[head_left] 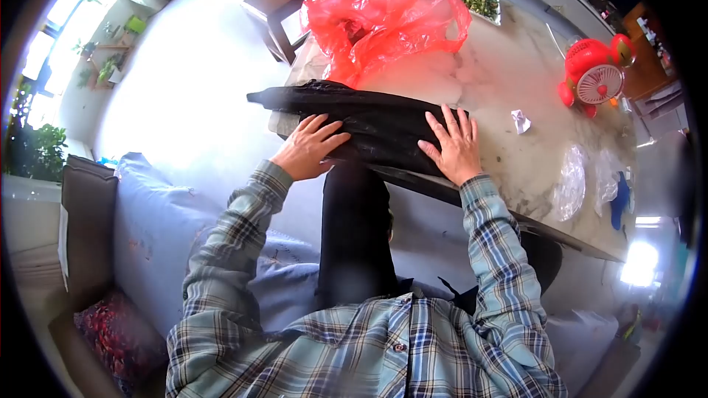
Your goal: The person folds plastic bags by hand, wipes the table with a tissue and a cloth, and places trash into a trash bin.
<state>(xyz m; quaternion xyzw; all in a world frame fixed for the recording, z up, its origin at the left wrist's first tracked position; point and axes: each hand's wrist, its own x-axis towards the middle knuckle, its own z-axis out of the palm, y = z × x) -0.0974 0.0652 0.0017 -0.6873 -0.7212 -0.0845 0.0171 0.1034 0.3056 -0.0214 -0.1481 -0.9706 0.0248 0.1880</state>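
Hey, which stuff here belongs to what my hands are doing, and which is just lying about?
In the job:
black fabric, under your left hand and right hand

Apparently just lying about:
red plastic bag, though I can't rule it out
red fan
crumpled white scrap
clear plastic

- the plaid shirt (343,361) is pale blue-green, crossed with navy and white lines
- long sleeves (503,258) carry the same checks
- a round button (399,348) sits in front
- the trousers (354,232) are black
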